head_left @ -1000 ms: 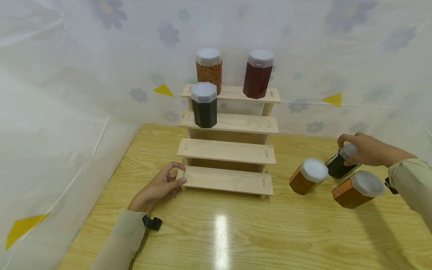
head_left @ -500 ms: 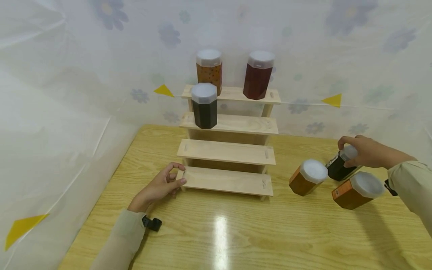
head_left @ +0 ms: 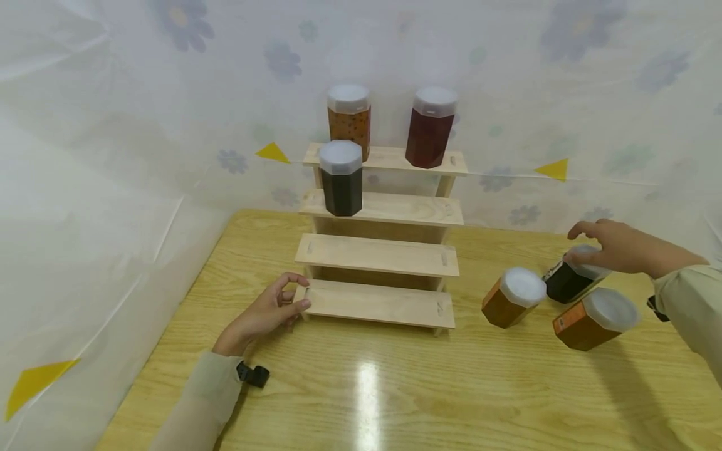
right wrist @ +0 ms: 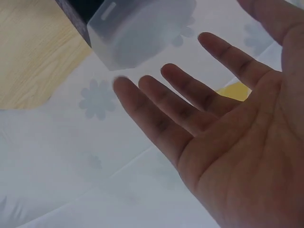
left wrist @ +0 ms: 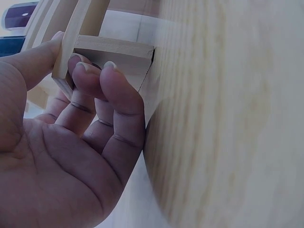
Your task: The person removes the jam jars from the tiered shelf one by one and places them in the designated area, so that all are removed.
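Observation:
My left hand [head_left: 262, 316] grips the left end of the lowest step of a wooden tiered shelf [head_left: 378, 302]. In the left wrist view, the thumb lies along the board's edge and the fingers curl beside it. On the right, my right hand [head_left: 623, 247] hovers over a dark jar [head_left: 565, 283] with a frosted lid, fingers spread and holding nothing. The right wrist view shows that lid [right wrist: 137, 38] apart from the fingertips. Beside the dark jar stand an amber jar [head_left: 502, 304] and an orange-brown jar [head_left: 582, 327].
On the top step stand a speckled orange jar [head_left: 350, 125] and a dark red jar [head_left: 430, 138]. A black jar [head_left: 343, 193] is at the left of the second step. A flower-patterned white sheet [head_left: 507, 75] hangs behind the wooden table [head_left: 316, 388].
My right hand has let go of the dark jar's lid and lifted slightly, its fingers opening. The dark jar stays in place. The left hand keeps its hold on the shelf.

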Demonstrator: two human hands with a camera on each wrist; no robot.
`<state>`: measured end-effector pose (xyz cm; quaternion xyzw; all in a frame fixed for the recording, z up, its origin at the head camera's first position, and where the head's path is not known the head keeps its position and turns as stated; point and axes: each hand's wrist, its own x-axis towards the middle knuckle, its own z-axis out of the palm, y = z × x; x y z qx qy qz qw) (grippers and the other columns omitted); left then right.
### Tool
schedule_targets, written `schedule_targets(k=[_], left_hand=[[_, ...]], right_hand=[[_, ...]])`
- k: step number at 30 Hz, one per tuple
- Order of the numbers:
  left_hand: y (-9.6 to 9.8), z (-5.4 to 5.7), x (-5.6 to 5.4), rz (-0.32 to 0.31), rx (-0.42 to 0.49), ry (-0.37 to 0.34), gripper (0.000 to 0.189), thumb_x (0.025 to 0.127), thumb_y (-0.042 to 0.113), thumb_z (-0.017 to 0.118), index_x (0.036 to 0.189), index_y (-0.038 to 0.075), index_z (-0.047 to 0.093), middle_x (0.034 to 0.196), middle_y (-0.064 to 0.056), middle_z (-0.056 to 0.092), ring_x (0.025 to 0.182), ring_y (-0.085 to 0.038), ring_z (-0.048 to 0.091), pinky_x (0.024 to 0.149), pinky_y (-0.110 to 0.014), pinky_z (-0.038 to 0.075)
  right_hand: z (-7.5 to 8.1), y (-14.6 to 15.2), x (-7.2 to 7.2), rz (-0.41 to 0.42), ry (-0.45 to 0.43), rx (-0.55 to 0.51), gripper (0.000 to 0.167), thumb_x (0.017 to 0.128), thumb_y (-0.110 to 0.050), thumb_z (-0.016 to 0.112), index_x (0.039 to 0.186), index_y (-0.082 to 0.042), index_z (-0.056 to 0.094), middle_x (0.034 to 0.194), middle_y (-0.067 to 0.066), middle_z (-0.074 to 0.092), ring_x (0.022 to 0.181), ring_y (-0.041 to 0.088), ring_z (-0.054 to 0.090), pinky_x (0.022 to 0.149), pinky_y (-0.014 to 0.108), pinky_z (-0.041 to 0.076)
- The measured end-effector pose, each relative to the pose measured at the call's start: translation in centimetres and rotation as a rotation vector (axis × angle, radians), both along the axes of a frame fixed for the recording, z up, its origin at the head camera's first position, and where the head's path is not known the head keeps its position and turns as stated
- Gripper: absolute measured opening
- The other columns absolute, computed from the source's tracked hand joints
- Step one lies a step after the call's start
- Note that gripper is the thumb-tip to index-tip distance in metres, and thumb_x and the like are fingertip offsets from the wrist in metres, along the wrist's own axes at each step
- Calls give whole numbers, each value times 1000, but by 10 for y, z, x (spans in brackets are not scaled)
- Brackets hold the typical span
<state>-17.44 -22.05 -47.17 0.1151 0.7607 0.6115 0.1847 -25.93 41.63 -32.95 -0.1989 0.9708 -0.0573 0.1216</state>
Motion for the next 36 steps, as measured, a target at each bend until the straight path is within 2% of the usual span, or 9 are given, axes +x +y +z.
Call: schedule_targets(k=[8, 12, 18, 26, 32, 36], left_hand=[[0, 2, 0, -8, -3, 5, 40, 106, 18, 63, 140, 9, 42, 76, -10, 55, 59, -19, 48, 56, -31, 49], [1, 4, 0, -5, -7, 9, 40, 106, 18, 62, 140, 9, 42, 77, -10, 55, 58, -19, 48, 56, -31, 49], [2, 4, 0, -8, -1, 10, 40, 106, 16, 62, 140, 9, 42, 76, -9, 55, 59, -19, 48, 57, -31, 49], [3, 3, -1, -13, 4, 17, 40, 106, 15, 63, 140, 9, 42, 75, -7, 53, 59, -18, 48, 56, -30, 48], [2, 3, 1, -10, 4, 10, 40, 106, 15, 63, 140, 8, 42, 74, -7, 53, 60, -18, 48, 57, -30, 48], [2, 3, 2, -9, 7, 4, 40, 106, 15, 63, 140, 8, 42, 74, -7, 52, 60, -19, 47, 57, -31, 49]], right_hand=[[14, -12, -1, -49, 76, -42, 72, 98, -40, 73, 144, 7, 44, 136, 44, 41, 116, 60, 48, 82, 71, 46], [24, -26, -1, -73, 136, -126, 79, 98, -39, 74, 151, 6, 36, 142, 41, 37, 122, 59, 42, 85, 73, 42], [40, -46, 3, -52, 237, -211, 87, 96, -38, 77, 158, 1, 31, 148, 37, 35, 130, 58, 36, 91, 75, 35], [58, -76, 14, 52, 355, -339, 79, 92, -24, 82, 157, -8, 40, 145, 29, 44, 128, 52, 44, 92, 70, 36], [62, -100, 15, 151, 402, -389, 80, 89, -16, 84, 156, -7, 42, 147, 24, 46, 122, 47, 52, 87, 60, 48], [64, -118, 13, 193, 422, -419, 83, 88, -14, 85, 157, -11, 41, 150, 19, 46, 122, 42, 56, 84, 56, 53]])
